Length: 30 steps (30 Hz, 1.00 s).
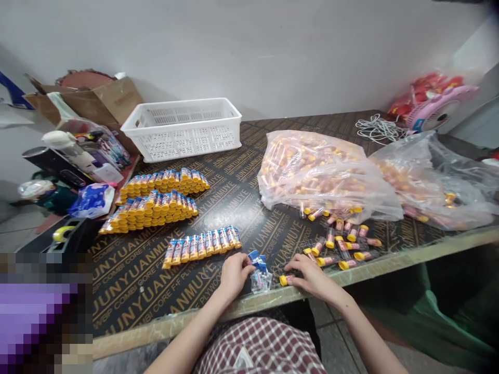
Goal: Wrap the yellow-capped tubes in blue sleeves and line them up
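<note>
My left hand (234,274) rests by the table's front edge, fingers bent and thumb at the side of a small pile of clear plastic sleeves with blue printed ends (259,267). It appears to pinch the edge of these sleeves. To the right, my right hand (312,276) has its fingers closed around a small clear tube with a yellow cap (286,280), lying low over the table. Beyond my left hand is a row of blue-labelled tubes with yellow ends (202,245), side by side. Loose yellow-capped tubes (343,241) are scattered beyond my right hand.
Stacked blue-and-yellow tubes (156,208) stand at the left, before a white plastic basket (183,137). A large translucent bag of tubes (312,166) and a second bag (429,182) cover the right side. Bottles (58,161), a cable (378,128) and a pink fan (440,111) stand farther out.
</note>
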Motion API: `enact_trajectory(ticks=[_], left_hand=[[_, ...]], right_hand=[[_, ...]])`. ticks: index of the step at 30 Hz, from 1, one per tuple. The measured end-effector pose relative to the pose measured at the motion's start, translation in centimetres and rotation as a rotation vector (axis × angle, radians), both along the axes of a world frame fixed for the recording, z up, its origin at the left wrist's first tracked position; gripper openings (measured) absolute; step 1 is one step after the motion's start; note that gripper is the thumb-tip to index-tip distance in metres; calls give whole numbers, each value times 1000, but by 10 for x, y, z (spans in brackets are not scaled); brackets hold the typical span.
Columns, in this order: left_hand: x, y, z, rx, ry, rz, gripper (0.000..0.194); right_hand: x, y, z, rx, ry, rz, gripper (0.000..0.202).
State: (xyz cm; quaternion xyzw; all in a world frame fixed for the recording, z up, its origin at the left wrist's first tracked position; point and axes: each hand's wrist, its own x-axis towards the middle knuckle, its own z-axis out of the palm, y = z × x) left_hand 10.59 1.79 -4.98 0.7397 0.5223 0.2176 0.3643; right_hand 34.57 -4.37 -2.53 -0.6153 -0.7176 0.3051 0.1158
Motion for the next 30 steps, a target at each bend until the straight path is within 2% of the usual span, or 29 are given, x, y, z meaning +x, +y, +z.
enact_trajectory(ticks=[3,7,11,13,15,17,19,23,26,30], left_hand=[[-1,-1,0,-2,4,-17,13],[-1,-5,-1,9,32,7,10],[-1,-11,4,101,37,64,5],[-2,-13,9,119,-35,90,10],[-1,-14,13,28,-182,134,12],[0,-12,16,-144,-390,201,14],[1,-9,18,-328,-607,275,19],[2,-4,22,-578,-873,390,42],[0,-2,26,-652,-959,461,34],[-4,0,30,-671,-1010,558,32]], right_hand=[[-9,5,-2,59,-59,67,19],[-21,11,-5,98,-100,63,29],[-25,12,-1,179,-27,-45,56],[-26,11,3,257,91,-141,57],[-27,9,9,324,215,-230,42],[-30,6,14,383,315,-313,22],[-36,2,18,437,408,-372,12],[-50,-7,20,453,570,-394,19],[-60,-13,16,452,614,-398,24],[-69,-18,13,489,592,-404,25]])
